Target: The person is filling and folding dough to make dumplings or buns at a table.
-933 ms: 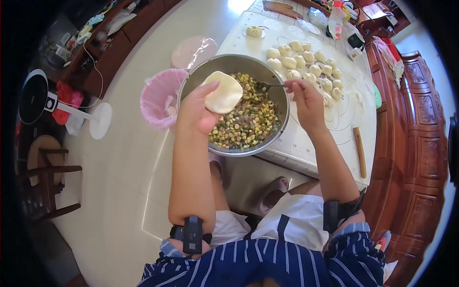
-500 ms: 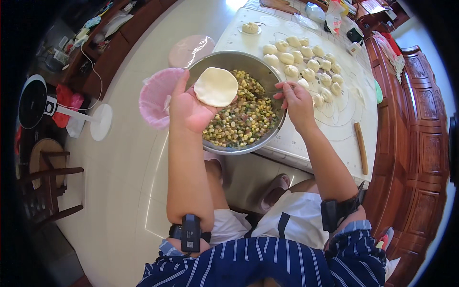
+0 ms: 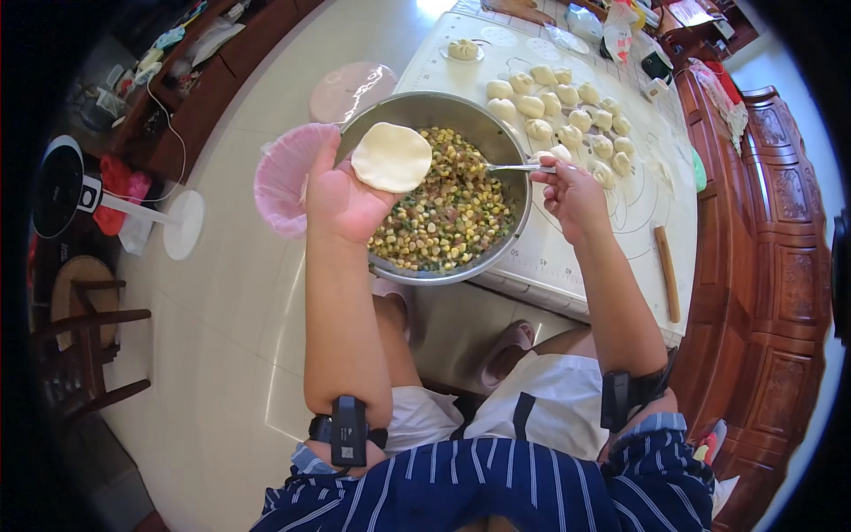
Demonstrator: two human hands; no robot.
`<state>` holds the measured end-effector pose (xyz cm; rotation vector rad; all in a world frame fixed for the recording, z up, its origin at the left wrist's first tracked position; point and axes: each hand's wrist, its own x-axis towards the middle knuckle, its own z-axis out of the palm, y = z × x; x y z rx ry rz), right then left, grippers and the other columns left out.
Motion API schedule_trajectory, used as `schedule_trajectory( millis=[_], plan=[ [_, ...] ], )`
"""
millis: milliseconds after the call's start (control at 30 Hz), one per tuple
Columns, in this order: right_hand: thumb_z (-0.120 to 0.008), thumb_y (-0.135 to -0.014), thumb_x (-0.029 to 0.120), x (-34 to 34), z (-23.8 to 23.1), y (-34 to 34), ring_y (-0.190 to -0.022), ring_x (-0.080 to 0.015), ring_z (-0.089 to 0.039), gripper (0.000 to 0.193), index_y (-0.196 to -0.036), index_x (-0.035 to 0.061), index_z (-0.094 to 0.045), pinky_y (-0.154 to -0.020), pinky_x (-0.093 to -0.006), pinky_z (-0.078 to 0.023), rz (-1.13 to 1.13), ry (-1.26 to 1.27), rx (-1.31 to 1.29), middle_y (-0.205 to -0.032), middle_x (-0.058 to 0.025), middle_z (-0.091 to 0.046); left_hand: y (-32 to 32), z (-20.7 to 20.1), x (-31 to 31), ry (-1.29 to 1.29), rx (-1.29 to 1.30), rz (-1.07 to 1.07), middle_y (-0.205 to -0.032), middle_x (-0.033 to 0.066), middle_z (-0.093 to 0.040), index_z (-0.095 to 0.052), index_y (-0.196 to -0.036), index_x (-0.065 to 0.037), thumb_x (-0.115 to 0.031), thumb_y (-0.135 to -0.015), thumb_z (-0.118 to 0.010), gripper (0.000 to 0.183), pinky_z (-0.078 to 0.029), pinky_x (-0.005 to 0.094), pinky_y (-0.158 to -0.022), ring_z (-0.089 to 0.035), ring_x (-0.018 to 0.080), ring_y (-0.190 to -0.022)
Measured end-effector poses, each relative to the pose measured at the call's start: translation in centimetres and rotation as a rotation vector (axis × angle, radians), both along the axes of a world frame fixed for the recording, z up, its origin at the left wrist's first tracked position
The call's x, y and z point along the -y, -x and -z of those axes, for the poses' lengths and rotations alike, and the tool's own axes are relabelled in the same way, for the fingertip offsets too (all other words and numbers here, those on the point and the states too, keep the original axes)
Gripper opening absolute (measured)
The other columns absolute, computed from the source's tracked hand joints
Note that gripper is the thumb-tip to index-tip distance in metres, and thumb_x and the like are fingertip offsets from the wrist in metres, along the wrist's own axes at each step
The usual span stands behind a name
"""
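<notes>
Pale floor tiles and a white pastry mat on the desk [image 3: 567, 257] frame a dumpling-filling session seen from above. At centre, the left hand [image 3: 341, 199] is held palm up with fingers loosely spread, cradling a round dough wrapper [image 3: 391, 157] that lies flat across the fingers, above the near-left rim of a steel bowl [image 3: 514, 151]. The right hand [image 3: 572, 191] pinches the handle of a metal spoon [image 3: 514, 167], whose tip reaches into the bowl's filling [image 3: 448, 213], a mix of corn kernels, green bits and what looks like chopped meat. The wrapper is bare, so the step in hand appears to be loading the spoon; the next move would call for lifting a modest scoop and setting it on the wrapper's middle, clear of the edge so it can be sealed. Beyond the bowl, rows of finished dumplings [image 3: 567, 124] sit on the mat, a wooden rolling pin [image 3: 667, 270] lies near the desk's right edge, and a pink stool [image 3: 282, 177] stands just left of the bowl.
</notes>
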<state>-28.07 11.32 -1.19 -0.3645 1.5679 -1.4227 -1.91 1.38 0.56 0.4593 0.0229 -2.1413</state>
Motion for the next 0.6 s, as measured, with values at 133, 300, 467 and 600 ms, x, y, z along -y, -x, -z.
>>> schedule_trajectory(
  millis=[133, 300, 467, 600],
  plan=[
    [-0.042, -0.097, 0.02, -0.6, -0.2, 0.4, -0.061, -0.0077, -0.048, 0.023, -0.105, 0.005, -0.058, -0.055, -0.0213, -0.04, -0.007, 0.045, -0.009, -0.082, -0.0074, -0.064, 0.1, 0.5, -0.1, 0.055, 0.036, -0.001, -0.134, 0.0229, -0.044, -0.04, -0.13, 0.005, -0.04, -0.096, -0.04, 0.056, -0.033, 0.0551, -0.105, -0.043, 0.0383, -0.125],
    [-0.041, -0.098, 0.02, -1.4, -3.0, 0.0, -0.064, -0.0076, -0.048, 0.025, -0.107, 0.0036, -0.058, -0.06, -0.0218, -0.041, 0.017, 0.186, -0.004, -0.085, -0.0075, -0.064, 0.9, 0.8, -0.7, -0.001, 0.031, 0.182, -0.131, 0.0233, -0.047, -0.042, -0.128, 0.005, -0.043, -0.096, -0.04, 0.058, -0.033, 0.0553, -0.104, -0.045, 0.0382, -0.123],
    [-0.044, -0.098, 0.023, -2.1, -4.9, -1.9, -0.064, -0.0071, -0.049, 0.026, -0.107, 0.0028, -0.058, -0.062, -0.0214, -0.042, -0.052, 0.292, -0.014, -0.085, -0.0072, -0.064, 2.0, 1.2, -1.3, -0.006, -0.107, 0.393, -0.132, 0.0223, -0.046, -0.041, -0.13, 0.004, -0.05, -0.095, -0.038, 0.064, -0.034, 0.0556, -0.103, -0.046, 0.0377, -0.123],
    [-0.046, -0.099, 0.024, -2.6, -4.1, -2.8, -0.066, -0.0065, -0.051, 0.026, -0.106, 0.0037, -0.06, -0.063, -0.021, -0.042, -0.161, 0.365, -0.167, -0.085, -0.007, -0.065, 2.6, 1.0, -1.9, 0.046, -0.114, 0.389, -0.139, 0.0222, -0.039, -0.032, -0.137, 0.004, -0.047, -0.096, -0.038, 0.065, -0.03, 0.0543, -0.107, -0.039, 0.0376, -0.128]
  ],
)
